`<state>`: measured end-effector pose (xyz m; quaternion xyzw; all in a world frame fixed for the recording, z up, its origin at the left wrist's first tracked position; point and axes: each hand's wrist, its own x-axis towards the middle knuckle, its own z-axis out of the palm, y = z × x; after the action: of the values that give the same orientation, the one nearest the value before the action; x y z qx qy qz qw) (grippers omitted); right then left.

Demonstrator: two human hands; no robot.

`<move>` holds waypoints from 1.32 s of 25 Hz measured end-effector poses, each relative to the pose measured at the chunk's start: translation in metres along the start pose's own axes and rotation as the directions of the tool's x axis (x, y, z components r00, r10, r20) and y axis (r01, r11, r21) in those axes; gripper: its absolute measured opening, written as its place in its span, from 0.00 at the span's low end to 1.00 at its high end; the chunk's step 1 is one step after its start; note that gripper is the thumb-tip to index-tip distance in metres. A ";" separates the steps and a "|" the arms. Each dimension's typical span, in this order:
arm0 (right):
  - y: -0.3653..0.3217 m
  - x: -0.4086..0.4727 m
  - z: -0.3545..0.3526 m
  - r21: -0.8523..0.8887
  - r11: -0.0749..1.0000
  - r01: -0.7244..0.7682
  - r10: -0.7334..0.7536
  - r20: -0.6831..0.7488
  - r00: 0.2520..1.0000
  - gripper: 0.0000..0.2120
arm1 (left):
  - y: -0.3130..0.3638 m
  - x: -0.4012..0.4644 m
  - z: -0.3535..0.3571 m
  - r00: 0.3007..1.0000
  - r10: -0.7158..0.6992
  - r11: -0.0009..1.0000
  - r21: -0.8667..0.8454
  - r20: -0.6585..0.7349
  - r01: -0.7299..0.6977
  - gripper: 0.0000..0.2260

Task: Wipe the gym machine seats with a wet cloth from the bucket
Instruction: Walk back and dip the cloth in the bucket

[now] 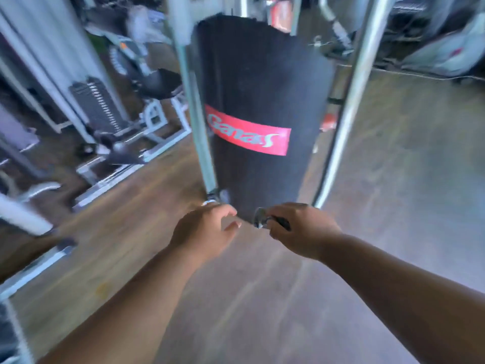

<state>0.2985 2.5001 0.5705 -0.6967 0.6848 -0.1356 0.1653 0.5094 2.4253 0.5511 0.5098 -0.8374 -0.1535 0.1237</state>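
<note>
The view is motion-blurred. A tall black pad with a red label stands upright between two chrome bars. My left hand hovers just below the foot of the left bar, with its fingers loosely curled and nothing in them. My right hand is at the pad's lower edge and grips a small dark, shiny object that is too blurred to name. No bucket is in view, and I cannot make out a cloth.
White-framed gym machines with a weight stack and a black seat fill the left side. More equipment stands at the back right. Wooden floor spreads below and to the right of the pad.
</note>
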 end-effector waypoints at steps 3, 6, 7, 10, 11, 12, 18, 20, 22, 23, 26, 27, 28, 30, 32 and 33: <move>0.118 -0.042 -0.054 0.001 0.986 -0.166 0.165 -0.059 0.984 0.10 | 0.115 0.047 0.055 0.992 0.105 0.992 -0.079 0.068 -0.099 0.12; 0.207 -0.067 -0.095 0.024 0.958 -0.286 0.287 -0.080 0.955 0.08 | 0.207 0.090 0.093 0.971 0.202 0.976 -0.108 0.130 -0.188 0.15; 0.229 -0.070 -0.105 0.034 0.951 -0.309 0.310 -0.092 0.946 0.09 | 0.231 0.105 0.102 0.963 0.226 0.971 -0.107 0.147 -0.212 0.15; 0.283 -0.066 -0.128 0.072 0.924 -0.376 0.383 -0.153 0.911 0.06 | 0.284 0.154 0.128 0.937 0.291 0.956 -0.105 0.192 -0.276 0.16; 0.296 -0.062 -0.134 0.071 0.916 -0.396 0.402 -0.167 0.900 0.08 | 0.296 0.169 0.135 0.928 0.312 0.949 -0.102 0.206 -0.297 0.17; 0.310 -0.057 -0.139 0.078 0.909 -0.408 0.416 -0.186 0.890 0.09 | 0.308 0.186 0.142 0.916 0.335 0.942 -0.096 0.220 -0.322 0.17; 0.389 -0.047 -0.187 0.116 0.823 -0.556 0.564 -0.285 0.775 0.10 | 0.401 0.293 0.173 0.784 0.527 0.843 -0.088 0.329 -0.530 0.15; 0.420 -0.054 -0.205 0.139 0.792 -0.595 0.605 -0.314 0.732 0.09 | 0.439 0.322 0.184 0.743 0.573 0.810 -0.100 0.345 -0.578 0.14; 0.458 -0.061 -0.220 0.150 0.761 -0.631 0.639 -0.341 0.690 0.09 | 0.480 0.347 0.197 0.714 0.601 0.786 -0.104 0.360 -0.609 0.13; 0.482 -0.065 -0.228 0.158 0.745 -0.648 0.657 -0.349 0.669 0.09 | 0.505 0.359 0.206 0.699 0.614 0.773 -0.104 0.367 -0.626 0.14; 0.558 -0.069 -0.248 0.157 0.742 -0.652 0.658 -0.355 0.664 0.11 | 0.569 0.396 0.236 0.667 0.634 0.743 -0.070 0.390 -0.666 0.15; 0.584 -0.067 -0.258 0.156 0.749 -0.644 0.652 -0.347 0.674 0.11 | 0.587 0.410 0.246 0.674 0.626 0.746 -0.049 0.393 -0.664 0.15; 0.614 -0.063 -0.271 0.156 0.760 -0.631 0.642 -0.333 0.691 0.11 | 0.607 0.426 0.258 0.691 0.608 0.760 -0.035 0.390 -0.649 0.15; 0.661 -0.052 -0.297 0.138 0.780 -0.611 0.620 -0.311 0.721 0.09 | 0.636 0.455 0.274 0.722 0.577 0.785 -0.015 0.383 -0.619 0.16; 0.701 -0.039 -0.324 0.111 0.805 -0.583 0.585 -0.308 0.750 0.10 | 0.662 0.482 0.285 0.747 0.551 0.809 -0.017 0.371 -0.588 0.17; 0.722 -0.030 -0.339 0.100 0.815 -0.571 0.571 -0.305 0.762 0.10 | 0.674 0.497 0.290 0.760 0.539 0.822 -0.029 0.363 -0.569 0.17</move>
<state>-0.4999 2.5098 0.5787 -0.4235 0.8815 -0.1906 0.0856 -0.3695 2.3119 0.5670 0.2078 -0.9641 -0.1649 -0.0111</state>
